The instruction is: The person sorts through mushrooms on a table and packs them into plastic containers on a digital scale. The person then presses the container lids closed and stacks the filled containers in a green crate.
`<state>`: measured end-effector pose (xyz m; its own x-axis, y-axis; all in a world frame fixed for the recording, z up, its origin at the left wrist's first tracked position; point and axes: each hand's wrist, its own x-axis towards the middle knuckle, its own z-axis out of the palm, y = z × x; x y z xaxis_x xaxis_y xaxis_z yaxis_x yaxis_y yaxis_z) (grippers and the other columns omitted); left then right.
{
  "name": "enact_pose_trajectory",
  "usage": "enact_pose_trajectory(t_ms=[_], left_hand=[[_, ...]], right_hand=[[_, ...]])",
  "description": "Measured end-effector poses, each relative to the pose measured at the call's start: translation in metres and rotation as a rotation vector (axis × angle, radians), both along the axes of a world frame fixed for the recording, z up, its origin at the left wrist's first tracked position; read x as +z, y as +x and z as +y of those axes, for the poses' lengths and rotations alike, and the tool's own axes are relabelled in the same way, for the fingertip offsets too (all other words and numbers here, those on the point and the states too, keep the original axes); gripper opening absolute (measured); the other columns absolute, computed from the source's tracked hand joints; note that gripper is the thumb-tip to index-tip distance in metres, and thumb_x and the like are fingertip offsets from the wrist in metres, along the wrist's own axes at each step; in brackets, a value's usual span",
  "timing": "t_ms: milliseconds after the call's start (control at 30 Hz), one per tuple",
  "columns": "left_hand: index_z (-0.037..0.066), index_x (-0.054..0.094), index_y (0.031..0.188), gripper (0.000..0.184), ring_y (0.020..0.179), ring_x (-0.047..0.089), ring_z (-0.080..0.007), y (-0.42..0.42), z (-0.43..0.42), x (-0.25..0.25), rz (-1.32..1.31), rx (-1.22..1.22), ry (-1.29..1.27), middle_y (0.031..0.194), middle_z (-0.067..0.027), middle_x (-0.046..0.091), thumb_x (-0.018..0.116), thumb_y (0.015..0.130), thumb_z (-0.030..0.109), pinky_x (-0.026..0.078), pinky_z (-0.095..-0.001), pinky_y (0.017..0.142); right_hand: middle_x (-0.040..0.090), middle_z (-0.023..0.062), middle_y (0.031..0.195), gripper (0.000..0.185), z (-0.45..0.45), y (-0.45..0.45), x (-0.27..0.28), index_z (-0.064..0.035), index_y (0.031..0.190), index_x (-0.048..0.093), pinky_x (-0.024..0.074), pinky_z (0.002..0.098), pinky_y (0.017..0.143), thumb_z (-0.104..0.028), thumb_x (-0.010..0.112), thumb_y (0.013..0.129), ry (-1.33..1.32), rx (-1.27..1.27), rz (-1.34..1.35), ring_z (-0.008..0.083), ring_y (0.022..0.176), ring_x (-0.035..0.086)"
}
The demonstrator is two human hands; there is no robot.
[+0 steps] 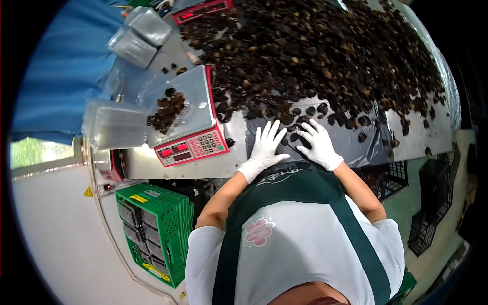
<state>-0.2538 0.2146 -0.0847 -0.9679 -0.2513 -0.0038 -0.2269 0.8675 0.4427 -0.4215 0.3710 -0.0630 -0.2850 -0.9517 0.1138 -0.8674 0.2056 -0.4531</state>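
My left hand (266, 148), in a white glove, lies with fingers spread at the near edge of the table, over dark plastic sheeting (363, 154). Close beside it, my right hand (320, 146), also gloved in white, has its fingers apart and touches or nearly touches a few dark pieces. Neither holds anything. Beyond the fingertips spreads a large heap of dark brown pieces that look like dried mushrooms (310, 56). To the left, a red digital scale (195, 147) bears a clear plastic bag or tray with a small portion of such pieces (168, 109).
Stacked clear plastic packs (117, 124) stand left of the scale, and more packs (140, 35) lie farther back. A second red scale (202, 11) sits at the far side. Below the table are a green crate (173, 223) with dark packs and black crates (432, 188).
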Motion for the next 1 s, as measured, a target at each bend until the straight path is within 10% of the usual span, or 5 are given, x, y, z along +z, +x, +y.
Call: enact_pose_trajectory(t_ms=[200,500,700,1000], left_hand=[[0.012,0.037,0.141,0.095,0.138,0.021,-0.0429,0.009,-0.003,0.006,0.089,0.049,0.028,0.151,-0.0216,0.023,0.083,0.062,0.039,0.019,-0.0547,0.111],[0.015,0.022,0.150,0.116,0.144,0.001,-0.0408,-0.058,-0.032,-0.006,-0.035,0.273,-0.125,0.156,-0.0213,0.004,0.064,0.060,0.076,0.004,-0.0707,0.105],[0.015,0.049,0.135,0.093,0.142,0.018,-0.0325,-0.068,-0.034,-0.017,0.126,0.009,-0.166,0.150,-0.0107,0.030,0.063,0.064,0.073,0.002,-0.0687,0.107],[0.014,0.054,0.126,0.074,0.129,0.039,-0.0346,-0.003,-0.010,-0.011,0.224,-0.275,-0.085,0.140,-0.0090,0.044,0.074,0.066,0.052,0.028,-0.0554,0.106]], right_hand=[[0.050,0.0133,0.134,0.069,0.057,-0.018,0.010,-0.0082,0.130,0.051,0.0415,0.0390,0.100,-0.026,0.078,0.070,0.050,-0.339,-0.086,0.0321,0.117,0.049],[0.040,0.0152,0.142,0.089,0.035,-0.010,-0.008,-0.0108,0.140,0.036,0.0503,0.0377,0.089,-0.030,0.081,0.065,0.133,-0.446,-0.104,0.0332,0.113,0.051],[0.038,0.0149,0.143,0.084,0.004,-0.020,-0.011,-0.0094,0.137,0.039,0.0502,0.0394,0.090,-0.030,0.080,0.067,0.100,-0.443,-0.164,0.0337,0.115,0.051],[0.045,0.0104,0.140,0.066,0.026,0.002,-0.008,-0.0126,0.134,0.047,0.0475,0.0364,0.094,-0.022,0.074,0.075,0.134,-0.192,-0.275,0.0284,0.112,0.053]])
